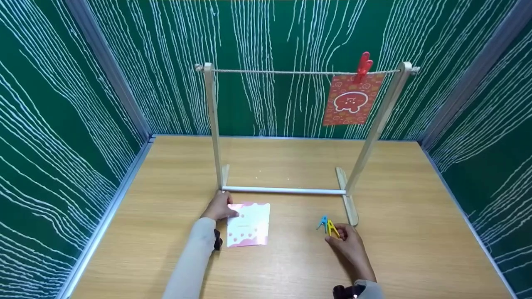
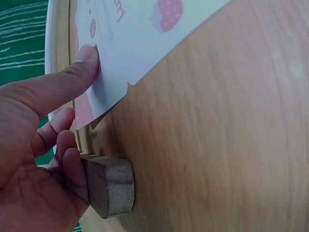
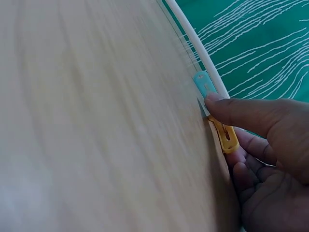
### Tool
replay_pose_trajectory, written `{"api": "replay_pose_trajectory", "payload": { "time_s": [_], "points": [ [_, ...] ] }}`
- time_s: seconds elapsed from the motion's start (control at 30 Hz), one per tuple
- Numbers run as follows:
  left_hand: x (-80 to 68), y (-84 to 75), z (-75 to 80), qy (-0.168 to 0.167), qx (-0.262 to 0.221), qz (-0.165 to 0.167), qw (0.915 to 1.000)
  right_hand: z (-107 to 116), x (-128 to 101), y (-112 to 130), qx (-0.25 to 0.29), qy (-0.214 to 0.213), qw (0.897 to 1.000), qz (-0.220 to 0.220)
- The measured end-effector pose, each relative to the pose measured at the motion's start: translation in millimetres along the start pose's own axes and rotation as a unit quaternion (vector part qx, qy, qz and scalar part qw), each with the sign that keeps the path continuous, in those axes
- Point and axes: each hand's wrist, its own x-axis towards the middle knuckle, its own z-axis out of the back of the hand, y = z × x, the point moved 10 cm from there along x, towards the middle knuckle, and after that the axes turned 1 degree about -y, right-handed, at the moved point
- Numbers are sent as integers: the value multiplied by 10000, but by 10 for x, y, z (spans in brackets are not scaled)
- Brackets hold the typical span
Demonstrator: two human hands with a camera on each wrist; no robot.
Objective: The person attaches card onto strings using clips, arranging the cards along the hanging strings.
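Observation:
My left hand pinches the upper left corner of a white and pink strawberry card on the table. In the left wrist view the thumb lies on the card's face, and the other fingers are close to the wooden foot of a rack. At the right, my right hand holds a yellow clothespin between thumb and fingers. A light blue clothespin is right beside the yellow one; whether the hand also grips it, I cannot tell.
A wooden rack with a rope between two posts stands behind the hands. A red clothespin holds a red patterned card near the rope's right end. A white bar joins the feet. Green walls enclose the table.

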Motion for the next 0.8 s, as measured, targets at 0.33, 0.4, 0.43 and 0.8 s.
{"api": "replay_pose_trajectory", "payload": {
  "time_s": [0.33, 0.4, 0.43, 0.8],
  "points": [
    [17, 11, 5, 8, 118, 98, 9999, 49, -48, -41, 39, 209, 9995, -248],
    [15, 18, 10, 7, 63, 124, 9999, 46, -47, -66, 96, 272, 9990, -354],
    [14, 21, 15, 7, 41, 127, 9999, 45, -48, -75, 134, 301, 9986, -405],
    [19, 61, 1, 108, -222, 271, 9993, 52, -31, -74, 289, 179, 9988, -364]
  ]
}}
